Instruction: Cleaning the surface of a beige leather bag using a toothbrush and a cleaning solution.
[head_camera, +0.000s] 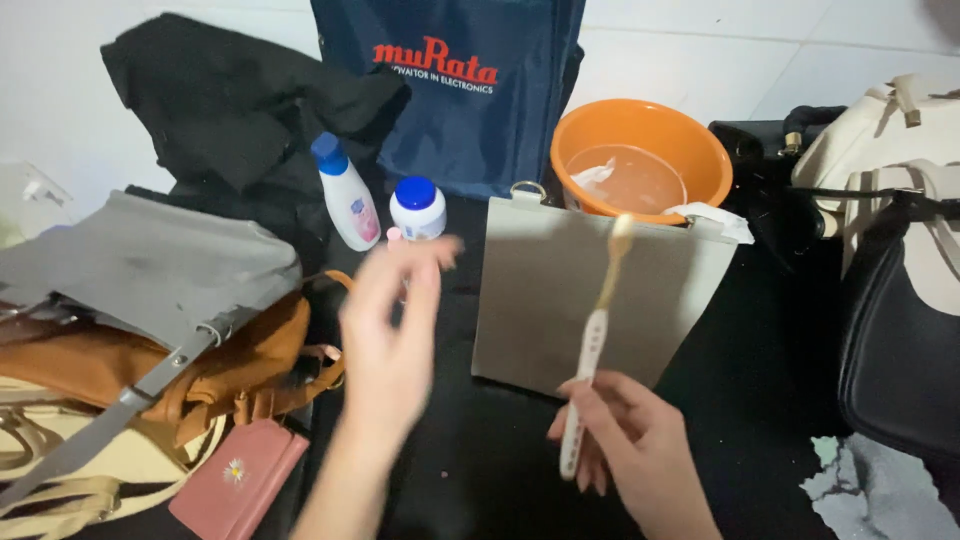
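Dark counter (760, 400) against a white wall, crowded with bags. Right hand (625, 440) closed around the lower handle of a white toothbrush (595, 340), held upright, bristle end up in front of a grey square bag (560, 300). Left hand (395, 330) raised and motion-blurred, fingers spread, holding nothing, just in front of a small blue-capped white jar (418, 207) and a taller blue-capped white bottle (345, 200). Orange basin (640, 155) with water behind the grey bag. Navy tote (450, 90) at back. Brown bag (150, 375) and pink wallet (240, 478) at left; black bag (895, 350) at right.
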